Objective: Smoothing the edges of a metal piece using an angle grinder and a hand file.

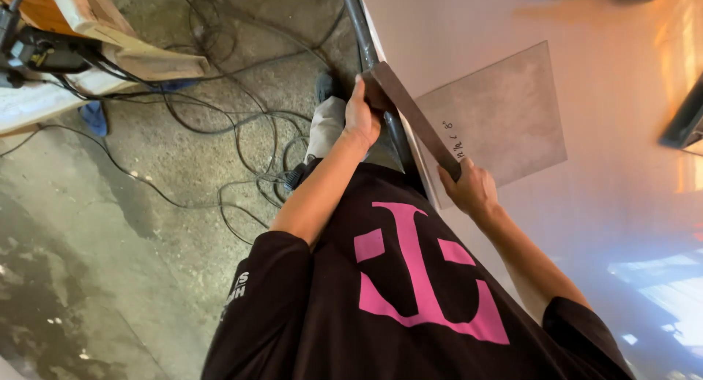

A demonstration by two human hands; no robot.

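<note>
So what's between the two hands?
In the head view, a dark flat metal bar runs between them: the left hand grips its far end, the right hand its near end, beside a grey square sheet.

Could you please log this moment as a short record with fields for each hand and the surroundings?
left hand: grips the far end of a dark flat metal bar
right hand: holds the bar's near end
bar position: tilted, across the edge of a white table
on table: grey square sheet
floor: concrete with black cables
</note>
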